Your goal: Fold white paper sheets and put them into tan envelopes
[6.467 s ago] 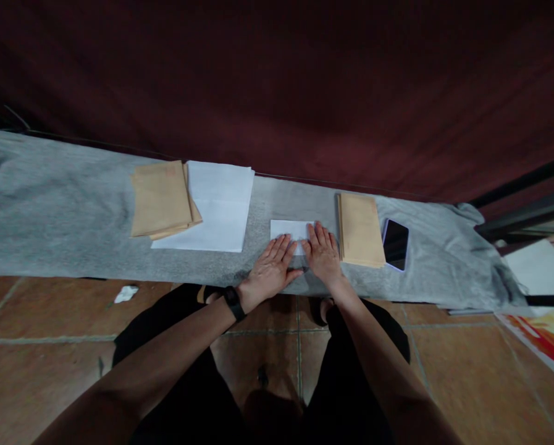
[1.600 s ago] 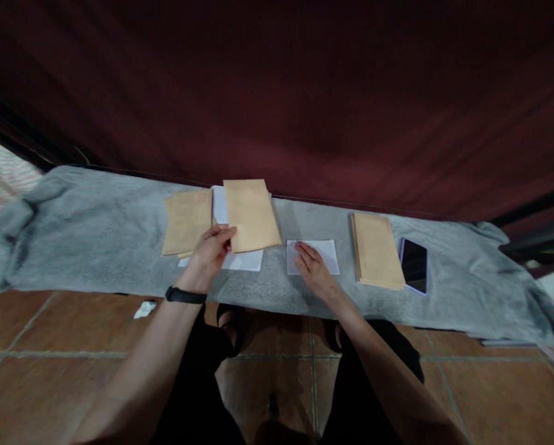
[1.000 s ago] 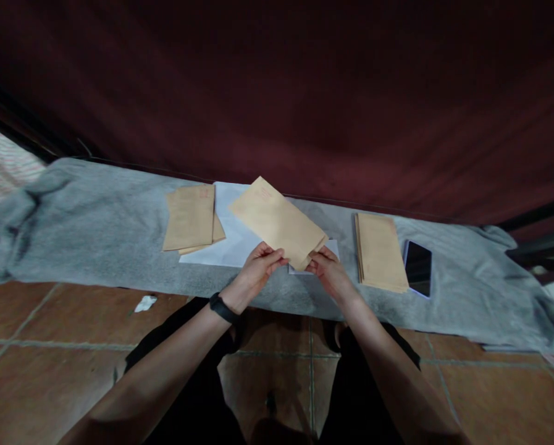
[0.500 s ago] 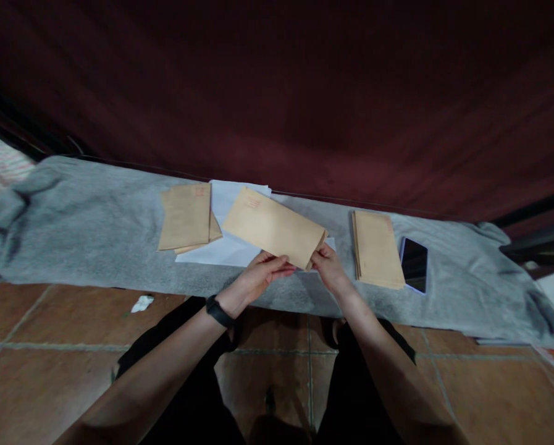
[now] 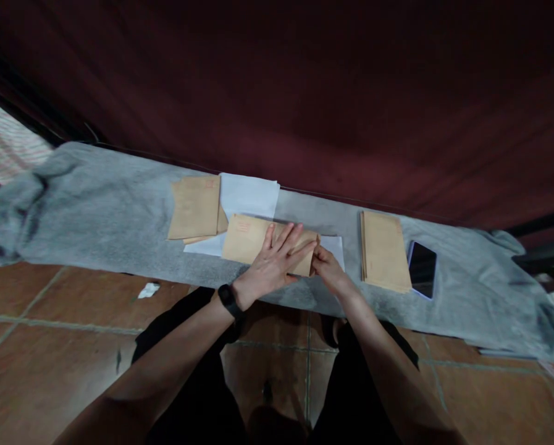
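Holds a brown envelope [image 5: 242, 238] flat on the grey-clothed desk [image 5: 96, 210] with the left hand [image 5: 277, 262]: palm down, open, fingers spread across the envelope's right half. Black wristband [image 5: 228, 298] on that wrist. Sets the right hand [image 5: 328, 270] at the envelope's right end, fingers bunched and touching the edge; cannot tell whether pinching the paper or only resting against it. Folded white sheet [image 5: 336, 245] just right of the envelope, partly tucked beneath its right end. Behind the envelope's left half, a pile of white paper [image 5: 251, 194], touching or slightly overlapped. Left of the envelope, a loose pile of envelopes [image 5: 194, 207], askew. Well right of the envelope, a squared stack of envelopes [image 5: 385, 250], then a phone [image 5: 422, 269] just beyond, screen dark. On the floor below and left of the envelope, a crumpled scrap [image 5: 147, 289]. Likely trouble, by judgement only: envelope skating on the soft cloth under a sideways push from the flat palm; folded sheet creasing or dragging along because of the overlap at the right end; tearing at the envelope's edge from too hard a pinch against the left hand's weight; white pile behind nudged out of square by any forward slide.
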Motion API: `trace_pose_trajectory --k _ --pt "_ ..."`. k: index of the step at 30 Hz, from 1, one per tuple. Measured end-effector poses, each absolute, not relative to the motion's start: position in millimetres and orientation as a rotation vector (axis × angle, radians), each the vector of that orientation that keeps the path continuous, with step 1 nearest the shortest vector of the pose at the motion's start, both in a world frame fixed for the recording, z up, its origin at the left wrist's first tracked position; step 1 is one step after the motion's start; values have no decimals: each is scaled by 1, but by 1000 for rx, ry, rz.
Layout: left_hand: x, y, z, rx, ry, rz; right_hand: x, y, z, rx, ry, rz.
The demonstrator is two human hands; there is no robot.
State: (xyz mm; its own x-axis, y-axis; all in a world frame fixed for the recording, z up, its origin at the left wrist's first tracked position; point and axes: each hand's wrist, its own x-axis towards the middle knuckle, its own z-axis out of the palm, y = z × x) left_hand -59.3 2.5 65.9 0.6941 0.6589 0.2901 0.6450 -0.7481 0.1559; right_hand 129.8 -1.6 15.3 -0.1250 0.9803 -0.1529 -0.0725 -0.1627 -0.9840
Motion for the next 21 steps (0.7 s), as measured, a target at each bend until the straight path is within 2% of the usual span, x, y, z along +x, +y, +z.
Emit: trace_pose_trajectory --k 15,18,21 --pt "-79 14 72 2798 1253 465 137 -1 21 -1331 -1139 1483" --pt "-77 12 76 2840 1264 450 138 1 15 -1335 -1212 1389" --pt "-76 12 75 2846 1265 442 143 3 12 -1382 -1337 1116"
